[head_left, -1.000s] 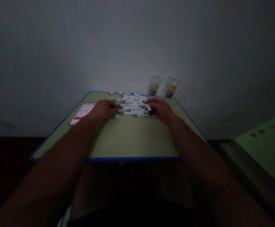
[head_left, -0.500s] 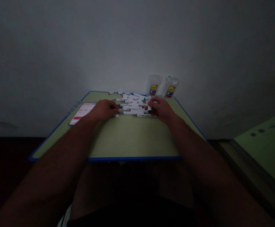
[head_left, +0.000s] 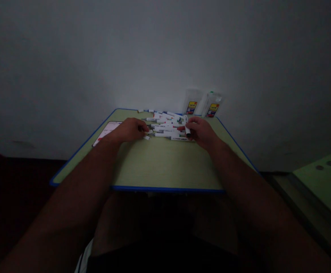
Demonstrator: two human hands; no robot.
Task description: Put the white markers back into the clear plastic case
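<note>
My right hand [head_left: 201,131] is closed around a white marker [head_left: 187,128] with a dark lower end, held steeply tilted above the right side of the pile. At the pile's left end, the fingers of my left hand [head_left: 134,129] are pinched together at a small white marker cap [head_left: 150,132]. Another white cap [head_left: 146,138] lies just below those fingertips. Between both hands lie several white markers [head_left: 165,129], mostly sideways, some with grey tips and coloured ends. The dim light hides their finer details.
A lit phone [head_left: 105,131] lies left, partly behind my left forearm. Two clear plastic cases with yellow labels, one [head_left: 192,102] beside the other [head_left: 213,104], stand at the back by the wall [head_left: 154,57]. The table [head_left: 165,167] has a blue edge.
The view has shifted, so the table and hands appear slightly farther right. The marker in my right hand leans more than before. My left hand stays by the caps.
</note>
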